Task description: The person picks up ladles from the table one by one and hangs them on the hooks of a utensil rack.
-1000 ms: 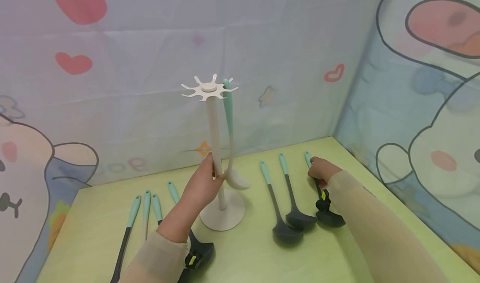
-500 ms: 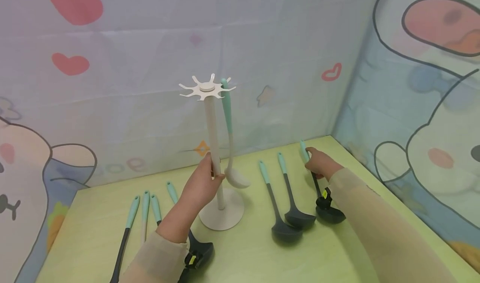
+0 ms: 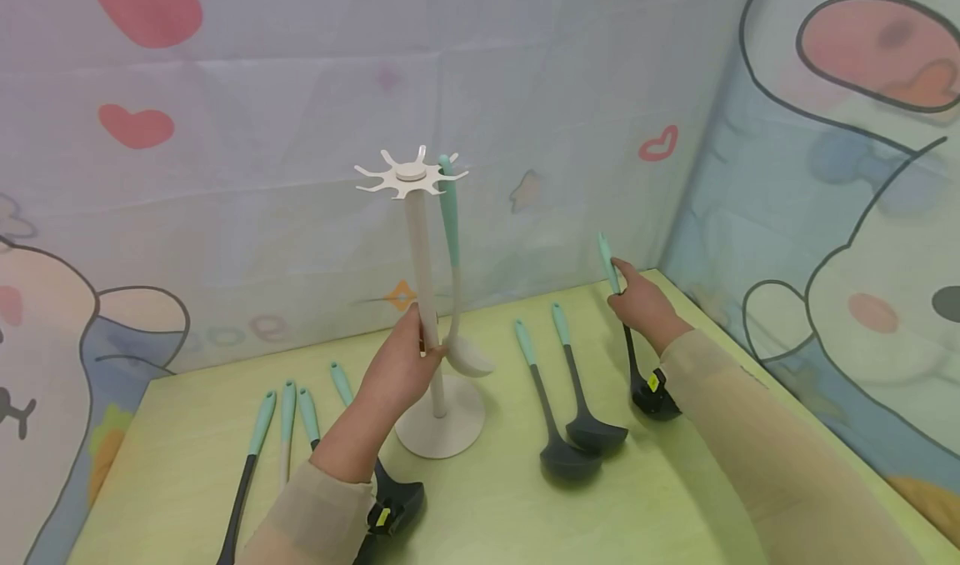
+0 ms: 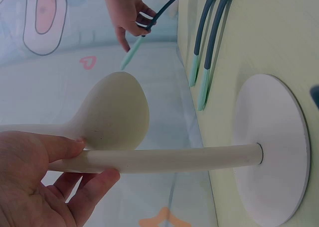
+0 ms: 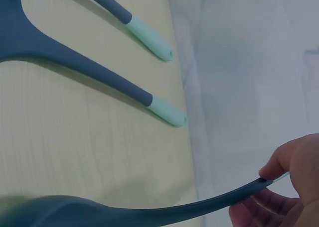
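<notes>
The white stand (image 3: 420,248) has a round base (image 3: 442,419) and a ring of hooks (image 3: 410,173) on top. My left hand (image 3: 397,369) grips its pole. A pale ladle (image 3: 455,290) with a mint handle hangs from a hook on the right side, its bowl beside my left fingers. At the right, my right hand (image 3: 647,305) pinches a dark ladle (image 3: 630,348) near where the mint handle meets the dark shaft; it stands steeply tilted, handle up, the bowl low over the table. In the right wrist view, thumb and fingers of my hand (image 5: 294,182) hold that shaft.
Two dark ladles (image 3: 567,461) (image 3: 596,433) lie between the stand and my right hand. Several mint-handled utensils (image 3: 258,423) lie left of the stand, partly behind my left forearm. Printed cloth walls (image 3: 300,132) rise behind the table (image 3: 510,523) and at the sides.
My right hand has risen with the dark ladle, tilting its handle upward from the table. My left hand keeps its grip on the pole. The head view has shifted slightly.
</notes>
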The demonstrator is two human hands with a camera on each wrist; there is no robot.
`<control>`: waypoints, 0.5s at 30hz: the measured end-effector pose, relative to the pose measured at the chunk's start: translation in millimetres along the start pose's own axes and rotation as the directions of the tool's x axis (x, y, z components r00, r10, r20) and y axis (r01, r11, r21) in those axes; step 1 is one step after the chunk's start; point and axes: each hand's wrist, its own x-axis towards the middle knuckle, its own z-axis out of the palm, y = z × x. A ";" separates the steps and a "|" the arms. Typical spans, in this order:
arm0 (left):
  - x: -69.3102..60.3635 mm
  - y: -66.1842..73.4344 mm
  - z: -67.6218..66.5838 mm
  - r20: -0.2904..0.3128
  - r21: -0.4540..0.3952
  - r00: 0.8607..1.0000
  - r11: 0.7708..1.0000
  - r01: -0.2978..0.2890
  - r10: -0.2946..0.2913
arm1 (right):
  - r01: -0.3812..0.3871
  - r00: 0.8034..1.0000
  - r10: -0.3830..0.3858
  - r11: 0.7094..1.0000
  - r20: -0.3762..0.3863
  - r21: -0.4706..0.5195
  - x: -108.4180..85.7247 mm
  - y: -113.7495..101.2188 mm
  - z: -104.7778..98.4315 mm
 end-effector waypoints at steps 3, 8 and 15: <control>0.2 0.0 -0.1 0.002 0.002 1.000 1.000 0.004 -0.004 | 0.011 0.998 -0.010 1.000 -0.061 0.018 -1.8 -5.7 -3.0; -2.1 -0.6 -0.9 0.001 0.013 1.000 1.000 0.021 -0.021 | 0.047 0.990 -0.039 0.997 -0.139 0.057 -4.9 -17.5 -6.7; -2.2 0.2 0.1 0.006 0.008 1.000 1.000 0.016 -0.016 | 0.113 0.972 -0.092 0.990 -0.215 0.088 -14.8 -34.6 -13.8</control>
